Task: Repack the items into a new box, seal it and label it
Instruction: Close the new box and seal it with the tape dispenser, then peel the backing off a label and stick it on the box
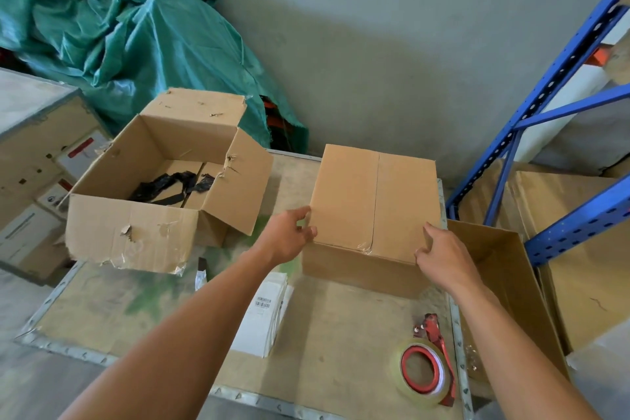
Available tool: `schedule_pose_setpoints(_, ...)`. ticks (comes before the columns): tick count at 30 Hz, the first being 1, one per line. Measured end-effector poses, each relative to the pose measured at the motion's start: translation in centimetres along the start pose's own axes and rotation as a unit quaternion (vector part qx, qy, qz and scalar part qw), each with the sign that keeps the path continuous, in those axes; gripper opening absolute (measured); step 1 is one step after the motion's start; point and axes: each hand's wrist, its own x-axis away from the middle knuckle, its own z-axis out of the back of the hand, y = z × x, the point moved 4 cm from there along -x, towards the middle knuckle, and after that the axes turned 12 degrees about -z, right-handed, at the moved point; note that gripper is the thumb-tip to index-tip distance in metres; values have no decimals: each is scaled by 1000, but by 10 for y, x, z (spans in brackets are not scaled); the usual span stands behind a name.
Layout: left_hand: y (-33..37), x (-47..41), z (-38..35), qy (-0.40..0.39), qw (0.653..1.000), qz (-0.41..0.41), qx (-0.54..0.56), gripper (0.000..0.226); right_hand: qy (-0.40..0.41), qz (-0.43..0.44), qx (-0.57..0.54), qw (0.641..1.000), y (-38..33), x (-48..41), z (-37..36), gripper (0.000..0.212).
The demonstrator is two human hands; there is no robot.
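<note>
Two bare forearms reaching forward and slightly inward, left hand (288,237) with thumb raised and fingers curled, loosely spread, right hand (443,257) palm down, fingers bent and parted, wrists straight, both hands level with each other

Two cardboard boxes (375,204) (163,187) on the table, one tape dispenser (426,368), two hands (286,235) (443,256).

The light was soft and even daylight, shadows were weak, and the wide lens bent the edges strongly.
</note>
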Motion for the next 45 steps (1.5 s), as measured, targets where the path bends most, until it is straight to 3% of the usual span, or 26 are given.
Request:
schedule_pose_setpoints(3, -9, 18, 44, 91, 990, -26, -107, 44, 43, 49, 26, 998, -29, 21, -9, 59)
schedule_pose_setpoints(6, -38, 38, 101, 182, 962, -33, -202, 37, 83, 158, -10, 984, -75, 58, -35, 48)
schedule_pose_setpoints(10, -102, 57, 159, 194, 916, -28, -350, 48, 54, 265, -38, 962, -127, 102, -109, 35)
schedule_pose_setpoints(13, -139, 69, 172, 121, 917, 12, -379, 54, -74, 223, 20, 972, -138, 112, -186, 41)
schedule_pose_setpoints(15, -150, 72, 170, 89, 923, 10, -375, 54, -140, 152, 42, 977, -134, 108, -227, 56)
schedule_pose_setpoints(19, -163, 73, 164, 113, 925, -17, -361, 50, -170, -2, 17, 985, -123, 92, -272, 83)
schedule_pose_setpoints(26, -166, 69, 160, 160, 930, -39, -328, 49, -117, -44, -77, 989, -115, 78, -286, 68)
schedule_pose_setpoints(34, -163, 69, 159, 164, 932, -28, -322, 50, -89, -101, -113, 984, -106, 64, -276, 16)
schedule_pose_setpoints(38, -163, 68, 160, 158, 936, -19, -314, 49, -89, -115, -145, 979, -106, 65, -275, 27)
schedule_pose_setpoints(42, -164, 66, 164, 150, 940, -35, -305, 49, -93, -107, -136, 981, -105, 61, -277, 13)
schedule_pose_setpoints(45, -166, 64, 165, 151, 944, -34, -292, 47, -89, -79, -122, 985, -107, 59, -277, 20)
